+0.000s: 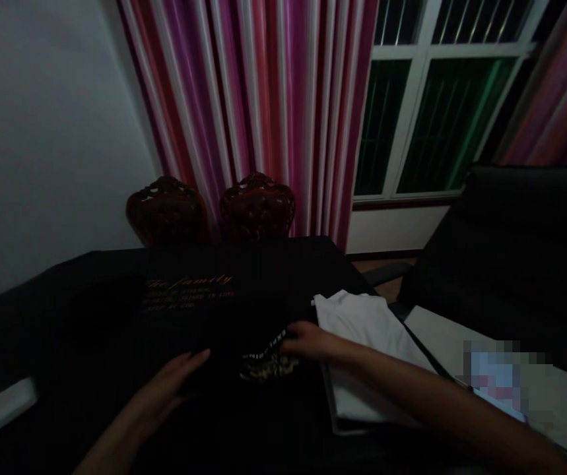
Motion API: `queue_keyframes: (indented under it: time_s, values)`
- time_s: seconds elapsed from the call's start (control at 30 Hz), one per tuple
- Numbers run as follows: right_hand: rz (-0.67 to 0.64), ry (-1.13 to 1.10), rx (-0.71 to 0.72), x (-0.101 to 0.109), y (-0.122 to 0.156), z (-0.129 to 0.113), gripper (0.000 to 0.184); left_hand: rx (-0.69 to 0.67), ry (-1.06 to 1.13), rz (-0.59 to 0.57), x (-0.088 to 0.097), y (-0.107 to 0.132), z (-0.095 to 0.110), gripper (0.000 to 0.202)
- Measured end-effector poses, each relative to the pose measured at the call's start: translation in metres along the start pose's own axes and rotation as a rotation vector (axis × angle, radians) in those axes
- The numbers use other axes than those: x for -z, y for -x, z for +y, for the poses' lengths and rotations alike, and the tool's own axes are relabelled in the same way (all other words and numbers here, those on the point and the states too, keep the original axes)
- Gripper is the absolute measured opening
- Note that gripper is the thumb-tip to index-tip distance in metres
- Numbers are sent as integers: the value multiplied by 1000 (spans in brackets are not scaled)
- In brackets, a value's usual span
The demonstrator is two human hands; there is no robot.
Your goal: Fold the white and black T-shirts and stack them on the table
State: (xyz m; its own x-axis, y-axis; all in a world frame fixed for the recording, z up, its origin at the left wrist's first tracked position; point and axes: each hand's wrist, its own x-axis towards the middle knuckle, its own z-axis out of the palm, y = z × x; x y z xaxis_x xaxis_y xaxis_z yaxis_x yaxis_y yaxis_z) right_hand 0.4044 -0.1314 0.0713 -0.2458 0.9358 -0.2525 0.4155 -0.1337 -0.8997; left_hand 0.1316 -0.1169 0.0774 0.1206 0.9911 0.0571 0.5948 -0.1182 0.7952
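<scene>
Friend: What are the big things you see?

Me: A stripy curtain [248, 119], at twelve o'clock from the middle of my view. Then a black table [303, 260], spread out low down, around six. Two carved chairs [167, 214] stand behind it, from nine to eleven.

Friend: And the smaller things?

Me: A folded white cloth [357, 316] between four and five. It looks like a shirt. My right arm goes across it. At six there's a dark cloth [251, 346] on the table, in between my hands. It's black on black, so I can't see its edges well.

Friend: What are your hands doing?

Me: They're apart. My left hand [181, 369] is at seven, with its fingers reaching to the dark cloth. My right hand [307, 340] is at half past five, its fingers bent by the white letters [277, 341]. It's too dark to tell if either one is pinching.

Friend: So which step is this?

Me: I think I'm getting the dark cloth between both hands.

Friend: What does the next move need?

Me: I'd say feeling for the edges, a soft hold on each side, and not bumping the white cloth.
</scene>
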Motion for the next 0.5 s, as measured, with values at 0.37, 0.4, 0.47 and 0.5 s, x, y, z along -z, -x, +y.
queue_keyframes:
  time_s: [0.37, 0.4, 0.47, 0.5]
  values:
    - [494, -399, 344, 161, 60, -75, 16, -54, 961, -108, -34, -53, 160, 30]
    - [538, -340, 336, 166, 82, -65, 21, -83, 955, -177, -45, -40, 162, 36]
    - [613, -227, 256, 164, 125, -32, 31, -89, 913, -332, -74, -11, 152, 51]
    - [638, -177, 194, 158, 144, -11, 34, -65, 892, -415, -90, 5, 140, 60]
